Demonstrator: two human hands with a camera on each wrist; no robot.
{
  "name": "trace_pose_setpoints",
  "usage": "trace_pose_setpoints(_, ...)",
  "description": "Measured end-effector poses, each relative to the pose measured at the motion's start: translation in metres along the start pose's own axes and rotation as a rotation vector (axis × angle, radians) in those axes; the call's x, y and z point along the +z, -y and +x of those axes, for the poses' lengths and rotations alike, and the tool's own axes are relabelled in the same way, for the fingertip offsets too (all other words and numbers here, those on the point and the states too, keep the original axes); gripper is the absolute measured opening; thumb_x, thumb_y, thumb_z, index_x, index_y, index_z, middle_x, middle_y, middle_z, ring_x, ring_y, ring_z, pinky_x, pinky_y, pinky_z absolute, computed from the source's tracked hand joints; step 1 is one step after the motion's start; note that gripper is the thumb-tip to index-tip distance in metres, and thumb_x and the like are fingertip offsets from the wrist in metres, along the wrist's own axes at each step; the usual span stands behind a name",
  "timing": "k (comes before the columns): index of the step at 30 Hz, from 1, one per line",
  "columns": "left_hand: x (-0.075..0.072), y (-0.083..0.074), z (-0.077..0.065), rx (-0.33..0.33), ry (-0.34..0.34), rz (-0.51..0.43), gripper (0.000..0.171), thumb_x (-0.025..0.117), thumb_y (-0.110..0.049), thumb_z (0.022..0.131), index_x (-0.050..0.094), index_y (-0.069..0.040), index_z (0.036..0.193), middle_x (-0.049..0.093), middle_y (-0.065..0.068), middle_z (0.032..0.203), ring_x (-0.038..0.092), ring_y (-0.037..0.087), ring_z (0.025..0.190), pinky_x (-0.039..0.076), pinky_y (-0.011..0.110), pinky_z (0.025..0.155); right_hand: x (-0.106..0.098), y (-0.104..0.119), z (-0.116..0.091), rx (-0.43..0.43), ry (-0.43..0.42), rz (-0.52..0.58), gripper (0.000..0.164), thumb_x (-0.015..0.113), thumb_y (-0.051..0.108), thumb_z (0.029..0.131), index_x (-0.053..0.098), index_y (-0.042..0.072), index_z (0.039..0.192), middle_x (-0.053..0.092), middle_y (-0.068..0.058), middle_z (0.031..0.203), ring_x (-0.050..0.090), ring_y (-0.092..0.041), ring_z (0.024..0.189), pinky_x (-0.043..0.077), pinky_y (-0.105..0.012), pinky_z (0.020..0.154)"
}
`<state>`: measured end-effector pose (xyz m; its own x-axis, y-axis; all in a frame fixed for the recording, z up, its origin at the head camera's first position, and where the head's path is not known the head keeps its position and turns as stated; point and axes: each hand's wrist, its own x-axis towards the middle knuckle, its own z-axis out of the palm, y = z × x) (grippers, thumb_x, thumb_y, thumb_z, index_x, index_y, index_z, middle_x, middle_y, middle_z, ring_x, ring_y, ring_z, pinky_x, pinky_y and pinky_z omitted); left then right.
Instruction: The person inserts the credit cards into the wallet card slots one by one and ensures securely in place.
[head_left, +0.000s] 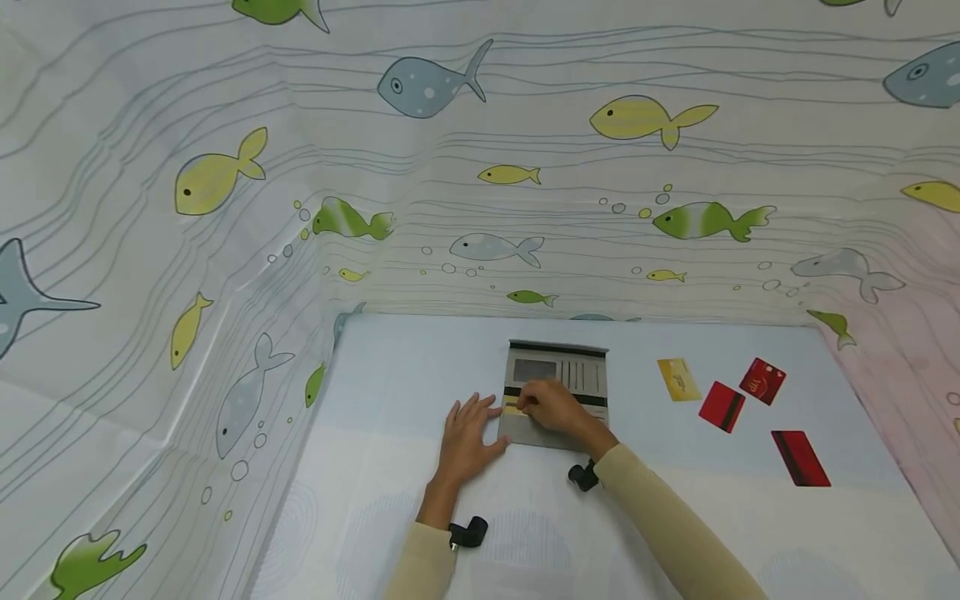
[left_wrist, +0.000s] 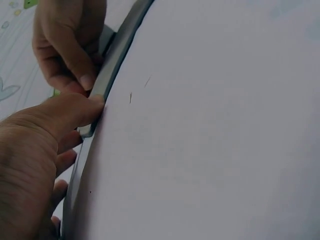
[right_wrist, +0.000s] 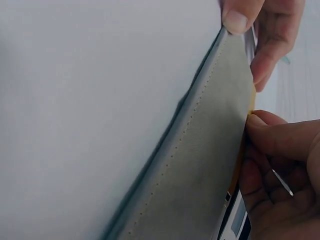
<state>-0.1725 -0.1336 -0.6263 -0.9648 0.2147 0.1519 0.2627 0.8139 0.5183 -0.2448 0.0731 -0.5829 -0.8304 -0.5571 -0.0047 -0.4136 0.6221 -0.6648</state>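
From the head, a grey wallet lies open on the pale counter, dark bands crossing its pockets. The left hand lies flat at the wallet's left edge, fingers spread, thumb touching the lower corner, gripping nothing. The right hand reaches over the wallet with fingers curled, pinching a yellow card at the lower left part. To the right, well apart from the wallet, lie a gold card, two red cards close together, and a striped card, red with a black band, nearer the person. A fish-print cloth rises behind and at the sides. From the left wrist, the left thumb presses on the wallet's corner, with the other fingers beyond its edge; the right hand is just beside, fingers bent. From the right wrist, the right thumb and fingertips meet at the yellow card's edge, beside the wallet's stitched grey leather, the left thumb on the corner above.
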Motion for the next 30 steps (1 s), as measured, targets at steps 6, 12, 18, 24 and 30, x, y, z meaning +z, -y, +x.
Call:
trace_pose_setpoints(6, -0.001, 0.001, 0.000, 0.013, -0.014, 0.010, 0.050, 0.077, -0.040, 0.086, 0.065, -0.020, 0.130, 0.053, 0.000, 0.150, 0.038, 0.028, 0.147, 0.018, 0.056, 0.123, 0.003, -0.002, -0.002, -0.005, -0.025, 0.001, 0.010, 0.068, 0.004, 0.091, 0.076, 0.010, 0.091, 0.070, 0.001, 0.089, 0.062, -0.007, 0.078, 0.052, -0.025, 0.070)
trace_pose_setpoints(12, 0.000, 0.002, 0.001, 0.037, -0.027, 0.021, 0.050, 0.077, -0.041, 0.086, 0.065, -0.020, 0.130, 0.053, 0.001, 0.149, 0.038, 0.028, 0.147, 0.019, 0.056, 0.123, 0.004, -0.003, -0.004, 0.007, -0.041, 0.020, 0.010, 0.068, 0.004, 0.091, 0.076, 0.010, 0.091, 0.071, 0.001, 0.089, 0.062, -0.008, 0.077, 0.052, -0.027, 0.073)
trace_pose_setpoints(18, 0.004, 0.002, 0.000, 0.042, -0.031, 0.030, 0.049, 0.077, -0.040, 0.086, 0.065, -0.020, 0.128, 0.053, 0.001, 0.149, 0.039, 0.029, 0.147, 0.020, 0.056, 0.122, 0.004, -0.004, -0.006, 0.012, -0.043, 0.013, 0.010, 0.068, 0.003, 0.091, 0.075, 0.010, 0.090, 0.070, 0.002, 0.088, 0.061, -0.007, 0.077, 0.051, -0.024, 0.069)
trace_pose_setpoints(24, 0.004, 0.001, 0.000, 0.034, -0.028, 0.029, 0.048, 0.077, -0.039, 0.086, 0.064, -0.020, 0.128, 0.052, 0.000, 0.150, 0.037, 0.027, 0.147, 0.017, 0.054, 0.124, 0.004, -0.003, -0.006, 0.007, -0.055, 0.012, 0.011, 0.069, 0.003, 0.090, 0.075, 0.011, 0.089, 0.070, 0.003, 0.087, 0.060, -0.006, 0.076, 0.051, -0.024, 0.069)
trace_pose_setpoints(30, 0.002, 0.002, -0.001, 0.025, -0.007, 0.006, 0.050, 0.076, -0.039, 0.086, 0.063, -0.020, 0.130, 0.052, 0.002, 0.150, 0.037, 0.028, 0.148, 0.017, 0.055, 0.123, 0.006, -0.002, -0.012, 0.016, -0.057, 0.024, 0.009, 0.070, 0.007, 0.091, 0.077, 0.011, 0.096, 0.070, 0.000, 0.092, 0.063, -0.008, 0.081, 0.053, -0.025, 0.072)
